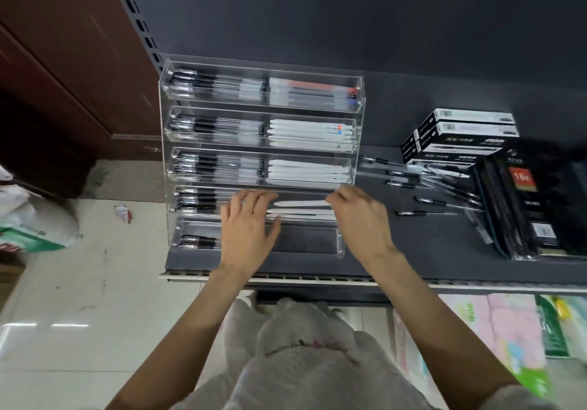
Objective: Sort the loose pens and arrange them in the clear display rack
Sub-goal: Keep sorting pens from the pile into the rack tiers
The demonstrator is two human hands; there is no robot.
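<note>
Well — both hands, left hand [246, 228] flat and right hand [359, 215] curled on white pens [300, 209], work the rack [260, 155] at the dark shelf's [413, 250] front edge — pale tiled floor [95, 298] below.

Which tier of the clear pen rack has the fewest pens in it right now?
The bottom tier, nearest the person: only a few black-grip pens lie at its left end and its right half is bare, while every tier above holds pens on both sides.

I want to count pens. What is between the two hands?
In the head view, white pens lie in the clear display rack's fourth tier, spanning the gap between the left hand and the right hand.
</note>
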